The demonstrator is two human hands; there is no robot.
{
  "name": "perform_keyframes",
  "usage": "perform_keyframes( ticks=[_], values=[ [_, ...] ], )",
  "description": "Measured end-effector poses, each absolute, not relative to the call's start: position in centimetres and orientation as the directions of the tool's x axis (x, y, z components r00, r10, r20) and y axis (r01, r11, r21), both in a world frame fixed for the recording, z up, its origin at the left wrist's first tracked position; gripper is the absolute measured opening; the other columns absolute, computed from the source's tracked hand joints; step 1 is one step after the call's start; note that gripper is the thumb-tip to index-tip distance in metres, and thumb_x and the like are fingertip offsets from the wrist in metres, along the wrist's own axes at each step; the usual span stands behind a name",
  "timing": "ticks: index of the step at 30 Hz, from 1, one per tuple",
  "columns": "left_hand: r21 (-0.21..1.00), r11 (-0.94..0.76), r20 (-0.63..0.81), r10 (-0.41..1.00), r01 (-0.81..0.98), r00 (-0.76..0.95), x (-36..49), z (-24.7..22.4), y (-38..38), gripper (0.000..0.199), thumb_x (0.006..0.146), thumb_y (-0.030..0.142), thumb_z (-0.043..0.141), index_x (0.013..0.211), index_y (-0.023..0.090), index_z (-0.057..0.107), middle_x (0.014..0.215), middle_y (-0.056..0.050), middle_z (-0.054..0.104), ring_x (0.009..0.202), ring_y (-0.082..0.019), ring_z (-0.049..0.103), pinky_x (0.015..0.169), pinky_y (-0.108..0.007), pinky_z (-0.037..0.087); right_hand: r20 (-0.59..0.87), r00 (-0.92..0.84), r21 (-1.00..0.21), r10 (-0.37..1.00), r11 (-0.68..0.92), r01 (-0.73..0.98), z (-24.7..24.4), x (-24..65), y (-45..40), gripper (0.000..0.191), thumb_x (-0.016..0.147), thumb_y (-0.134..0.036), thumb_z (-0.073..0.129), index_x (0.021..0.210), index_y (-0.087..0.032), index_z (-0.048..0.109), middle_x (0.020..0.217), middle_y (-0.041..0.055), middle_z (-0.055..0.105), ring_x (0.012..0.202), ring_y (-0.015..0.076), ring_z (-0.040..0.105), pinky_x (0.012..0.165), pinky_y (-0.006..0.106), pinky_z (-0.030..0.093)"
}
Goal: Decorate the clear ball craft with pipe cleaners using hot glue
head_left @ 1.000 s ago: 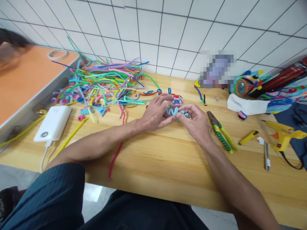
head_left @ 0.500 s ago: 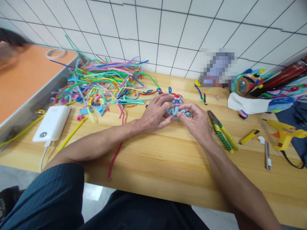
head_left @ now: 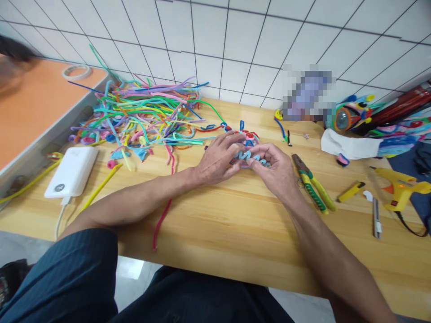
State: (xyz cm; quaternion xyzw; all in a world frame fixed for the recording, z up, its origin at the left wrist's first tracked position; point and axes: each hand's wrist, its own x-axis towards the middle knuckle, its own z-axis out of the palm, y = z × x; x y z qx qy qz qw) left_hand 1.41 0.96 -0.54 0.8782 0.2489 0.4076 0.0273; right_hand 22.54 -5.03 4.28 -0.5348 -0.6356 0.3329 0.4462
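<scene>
A light blue pipe cleaner bent in zigzag waves point(head_left: 245, 155) lies between my two hands, in front of a small red, pink and blue pipe-cleaner piece point(head_left: 249, 139). My right hand point(head_left: 274, 168) pinches the wavy strip between thumb and fingers at its right part. From the left, my left hand point(head_left: 220, 157) curls over the strip's left end, with its fingertips pressed there. My fingers cover part of both the strip and the piece behind it.
A heap of coloured pipe cleaners point(head_left: 151, 112) spreads at the back left, near a white power bank point(head_left: 72, 172). To the right lie pliers point(head_left: 311, 184), a yellow cutter point(head_left: 350, 192), a metal knife point(head_left: 376, 219) and a yellow glue gun point(head_left: 397, 186). A red strand point(head_left: 163, 220) runs towards the front edge.
The zigzag waves between my fingers look slightly more spread. Both hands stay in nearly the same place, and the view has shifted a little.
</scene>
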Motion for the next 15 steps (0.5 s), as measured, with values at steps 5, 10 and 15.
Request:
perform_keyframes(
  ticks=[5,10,15],
  values=[
    [0.271,-0.863,0.671,0.487,0.425,0.559,1.3,-0.7,1.2,0.034,0.102,0.028,0.064,0.136,0.023,0.062,0.159,-0.016,0.064,0.155,-0.034,0.055,0.127,-0.061,0.048,0.205,-0.060,-0.896,0.977,0.212,0.390,4.4,23.1,-4.8,0.018,0.086,-0.031,0.078,0.103,-0.028,0.074,0.083,-0.0020,0.076,0.071,0.0170,0.067,0.066,0.032,0.049],
    [0.289,-0.856,0.656,0.503,0.429,0.562,1.3,-0.5,1.1,0.032,0.101,0.028,0.063,0.133,0.023,0.063,0.159,-0.015,0.064,0.154,-0.034,0.054,0.126,-0.062,0.049,0.185,-0.051,-0.910,0.981,0.191,0.367,4.6,23.7,-4.4,0.017,0.085,-0.032,0.079,0.101,-0.027,0.075,0.084,-0.0015,0.076,0.071,0.0169,0.066,0.065,0.031,0.050],
    [0.314,-0.866,0.680,0.491,0.388,0.545,1.5,-0.5,0.9,0.032,0.102,0.029,0.063,0.134,0.023,0.059,0.155,-0.017,0.067,0.152,-0.032,0.058,0.125,-0.061,0.051,0.220,-0.031,-0.903,0.975,0.216,0.371,4.5,23.4,-4.4,0.012,0.084,-0.031,0.077,0.095,-0.027,0.076,0.093,0.0011,0.078,0.082,0.0199,0.070,0.069,0.032,0.055]
  ],
)
